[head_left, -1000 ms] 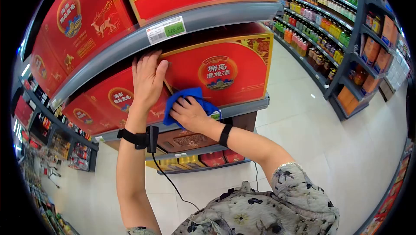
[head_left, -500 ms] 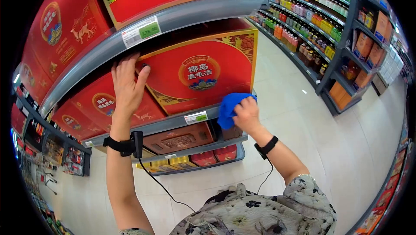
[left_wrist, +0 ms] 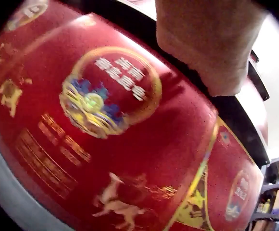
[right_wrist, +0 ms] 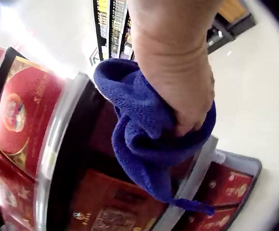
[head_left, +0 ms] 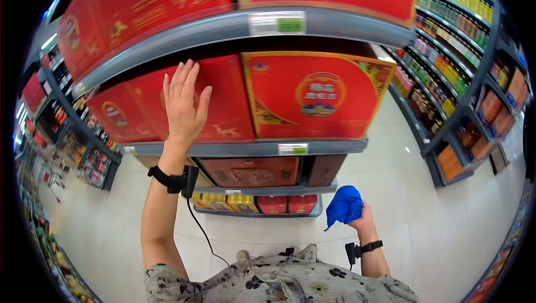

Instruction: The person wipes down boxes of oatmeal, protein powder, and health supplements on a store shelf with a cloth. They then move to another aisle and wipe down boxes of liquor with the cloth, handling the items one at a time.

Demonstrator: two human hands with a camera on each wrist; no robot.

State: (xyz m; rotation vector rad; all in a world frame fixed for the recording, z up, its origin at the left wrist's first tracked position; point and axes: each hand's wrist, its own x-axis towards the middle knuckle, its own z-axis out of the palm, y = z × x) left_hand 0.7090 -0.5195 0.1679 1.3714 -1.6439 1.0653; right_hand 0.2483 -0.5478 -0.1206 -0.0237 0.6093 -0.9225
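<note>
My left hand [head_left: 187,102] is raised in front of a red gift box [head_left: 226,99], its fingers straight and the fingertips near the box's top edge. A deer and a round emblem [left_wrist: 111,91] show on that box in the left wrist view. Beside it on the same shelf stands a red box with gold trim [head_left: 279,82]. Low on the right, away from the shelf, my right hand [head_left: 364,220] grips a bunched blue cloth [head_left: 343,205]. In the right wrist view the cloth [right_wrist: 144,115] hangs in folds, with one corner dangling, and hides part of the fingers.
An upper shelf edge [head_left: 190,35] with a price tag [head_left: 277,23] juts out above the boxes. Below are a brown box [head_left: 251,172] and smaller red and yellow boxes. Bottle shelves [head_left: 446,40] stand across the aisle at right. A thin cable [head_left: 201,230] hangs from the left wristband.
My right hand has carried the blue cloth from the gold-trimmed box's front, rightward along the shelf, then down and away. My left hand has shifted left from that box's corner. The view has turned.
</note>
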